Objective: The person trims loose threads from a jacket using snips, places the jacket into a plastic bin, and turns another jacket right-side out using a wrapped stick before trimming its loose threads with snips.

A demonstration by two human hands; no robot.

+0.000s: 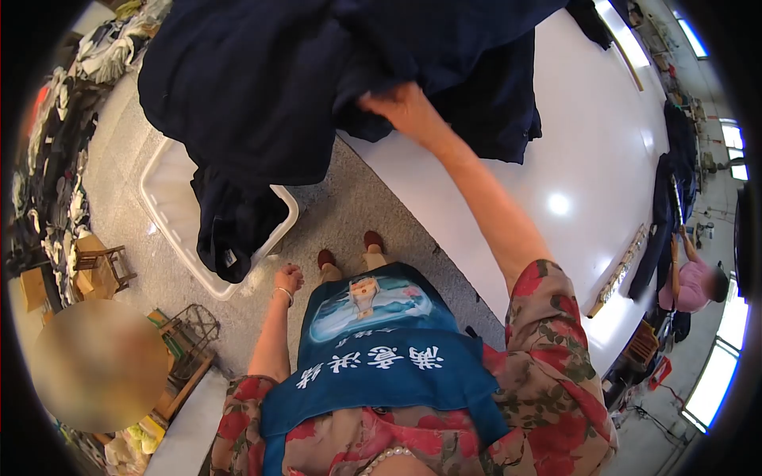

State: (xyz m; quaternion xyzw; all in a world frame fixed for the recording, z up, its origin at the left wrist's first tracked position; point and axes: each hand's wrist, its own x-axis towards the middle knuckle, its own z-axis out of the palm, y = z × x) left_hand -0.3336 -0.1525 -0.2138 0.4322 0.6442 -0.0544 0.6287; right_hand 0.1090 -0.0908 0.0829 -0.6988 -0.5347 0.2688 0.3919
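Observation:
My right hand (397, 108) is stretched out forward with its fingers closed on the edge of a large piece of dark navy cloth (246, 87). Its folds spread across the top of the view and overlap the corner of a white table (571, 135); whether it is one garment or several I cannot tell. My left hand (290, 278), with a bracelet at the wrist, hangs low beside my apron. Its fingers are curled with nothing visible in them. Near it stands a white plastic bin (163, 190) on the floor, a navy garment (234, 230) draped over its side.
On the table's right lie a long wrapped roll (617, 274) and more dark cloth (655, 222). A co-worker in pink (690, 285) stands beyond. Heaped fabrics (51, 174) line the left, with a wooden stool (103, 266) and a metal rack. Somebody's blurred head (101, 365) is at lower left.

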